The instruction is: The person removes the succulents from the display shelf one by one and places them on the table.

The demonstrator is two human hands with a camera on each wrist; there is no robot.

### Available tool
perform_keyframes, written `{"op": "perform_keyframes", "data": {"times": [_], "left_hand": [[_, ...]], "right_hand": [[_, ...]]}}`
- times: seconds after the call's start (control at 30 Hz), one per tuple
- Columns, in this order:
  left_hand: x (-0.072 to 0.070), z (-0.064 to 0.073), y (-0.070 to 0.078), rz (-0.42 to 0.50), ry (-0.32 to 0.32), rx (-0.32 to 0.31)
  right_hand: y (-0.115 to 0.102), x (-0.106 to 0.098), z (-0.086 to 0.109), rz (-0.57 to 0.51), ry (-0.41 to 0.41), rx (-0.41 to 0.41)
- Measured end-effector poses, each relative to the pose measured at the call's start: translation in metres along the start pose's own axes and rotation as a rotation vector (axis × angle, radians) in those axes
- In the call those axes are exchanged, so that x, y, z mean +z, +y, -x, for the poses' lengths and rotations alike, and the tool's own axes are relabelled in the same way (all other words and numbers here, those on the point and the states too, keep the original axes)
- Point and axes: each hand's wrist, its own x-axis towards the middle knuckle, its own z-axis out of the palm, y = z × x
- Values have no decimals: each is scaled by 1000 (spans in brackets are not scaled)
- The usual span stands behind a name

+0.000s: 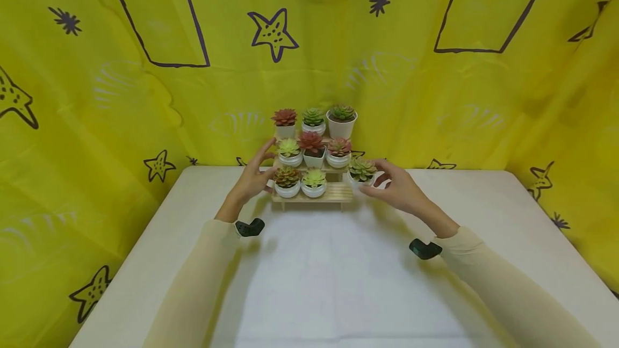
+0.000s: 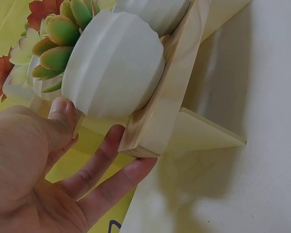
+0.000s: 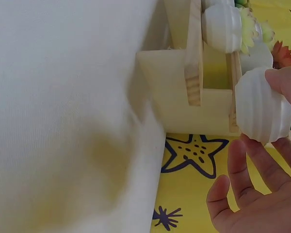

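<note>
1. The white tabletop (image 1: pixel 309 283) runs from the three-tier wooden stand (image 1: pixel 340 192) back toward the person and out to either side; its far edge meets the yellow curtain (image 1: pixel 329 26) close behind the stand.
2. The right hand (image 1: pixel 396 188) grasps the pale green potted succulent (image 1: pixel 361 169), its thumb and fingertips on the white ribbed pot (image 3: pixel 259 111); the other fingers are spread.
3. That plant is upright, just off the right end of the lower tiers, where bare slats show on the bottom one.
4. The left hand (image 1: pixel 251 179) is at the stand's left end, fingers apart, with fingertips touching the end of the bottom plank (image 2: pixel 157 121); no pot is in its grasp.
5. Top tier, left to right: a potted red succulent (image 1: pixel 285 122), a potted green succulent (image 1: pixel 313 121), and a green rosette in a tapered white pot (image 1: pixel 341 122).
6. Middle tier: yellow-green (image 1: pixel 289 151), dark red (image 1: pixel 312 149) and pinkish-red (image 1: pixel 338 152) potted succulents, the central one in a squarish pot.
7. Bottom tier: an orange-green potted succulent (image 1: pixel 287 182) beside a lime one (image 1: pixel 314 182), both in round white pots.
</note>
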Motion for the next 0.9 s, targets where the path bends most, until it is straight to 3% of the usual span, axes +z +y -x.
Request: {"op": "perform_keyframes", "data": {"times": [0.47,0.9], "left_hand": [[5,-2,1,4,7,-8],[2,1,-4,14,5,-1]], "right_hand": [[20,-23,0,41,39,53],[33,-30,-4,34,50,83]]}}
